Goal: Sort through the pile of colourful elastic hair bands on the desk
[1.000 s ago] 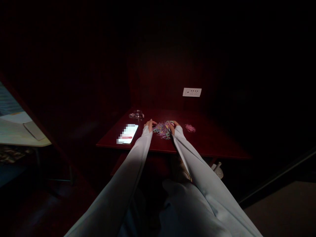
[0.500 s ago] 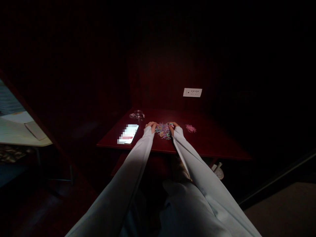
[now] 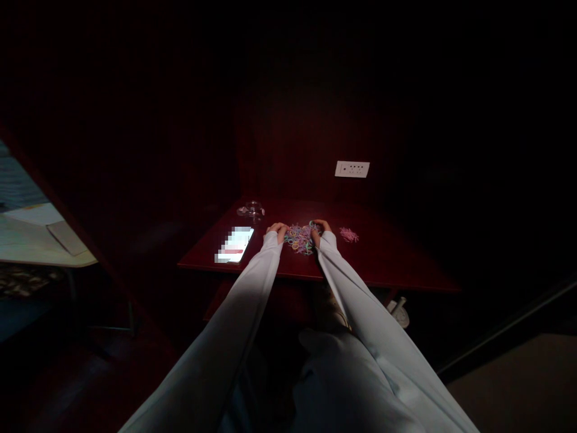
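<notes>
A loose pile of small multicoloured elastic hair bands [image 3: 297, 239] lies on the dark red desk [image 3: 270, 267], between my two hands. My left hand [image 3: 276, 231] rests at the pile's left edge, fingers bent and touching the nearest bands; no band shows clearly in its grasp. At the right edge, my right hand [image 3: 323, 228] curves round the bands with thumb and forefinger apart. A greenish band shows by its forefinger tip. Farther right sits a separate small heap of pink bands [image 3: 348, 234].
A lit phone [image 3: 234, 245] lies on the left of the desk. Behind it stands a clear plastic container [image 3: 253, 209]. A white socket panel [image 3: 352, 169] is on the back wall. Dark partitions enclose both sides, and another table [image 3: 45, 240] shows at far left.
My right hand has shifted slightly right and opened, its thumb and forefinger now farther apart. My left hand has hardly moved. The pink heap looks the same.
</notes>
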Action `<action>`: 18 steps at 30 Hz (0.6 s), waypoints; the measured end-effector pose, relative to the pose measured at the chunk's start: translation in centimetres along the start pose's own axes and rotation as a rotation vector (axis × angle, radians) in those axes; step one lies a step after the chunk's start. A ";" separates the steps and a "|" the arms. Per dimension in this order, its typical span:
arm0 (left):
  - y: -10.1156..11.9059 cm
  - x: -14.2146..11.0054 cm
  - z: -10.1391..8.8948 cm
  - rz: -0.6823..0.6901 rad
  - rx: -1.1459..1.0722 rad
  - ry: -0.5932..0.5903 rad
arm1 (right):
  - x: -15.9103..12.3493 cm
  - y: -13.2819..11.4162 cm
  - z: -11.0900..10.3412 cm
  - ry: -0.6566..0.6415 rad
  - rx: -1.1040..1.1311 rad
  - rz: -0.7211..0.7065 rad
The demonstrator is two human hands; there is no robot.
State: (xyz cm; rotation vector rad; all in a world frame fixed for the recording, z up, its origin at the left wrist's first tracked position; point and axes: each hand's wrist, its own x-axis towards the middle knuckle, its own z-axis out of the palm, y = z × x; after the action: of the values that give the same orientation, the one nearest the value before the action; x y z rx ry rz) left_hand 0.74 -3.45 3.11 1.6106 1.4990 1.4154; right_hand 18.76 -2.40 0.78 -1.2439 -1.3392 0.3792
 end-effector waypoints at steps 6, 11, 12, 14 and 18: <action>0.2 0.0 -0.1 0.001 -0.006 -0.001 | 0.3 0.7 0.4 0.010 0.017 0.005; 0.5 -0.1 -0.1 0.011 0.036 0.003 | 0.1 0.5 -0.2 0.032 -0.061 0.013; 0.5 -0.1 -0.1 0.019 0.050 0.002 | 0.1 0.5 -0.4 0.033 -0.086 0.019; 0.4 -0.2 -0.1 0.044 0.076 0.005 | 0.2 0.5 -0.6 0.024 -0.128 0.039; -0.1 -0.4 0.1 0.136 0.117 -0.005 | 0.4 1.0 -0.4 -0.002 -0.159 0.053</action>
State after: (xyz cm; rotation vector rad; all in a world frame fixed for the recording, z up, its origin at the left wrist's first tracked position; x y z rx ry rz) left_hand 0.92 -3.78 2.88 1.8160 1.5194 1.4178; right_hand 19.67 -1.90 0.22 -1.4134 -1.3614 0.3153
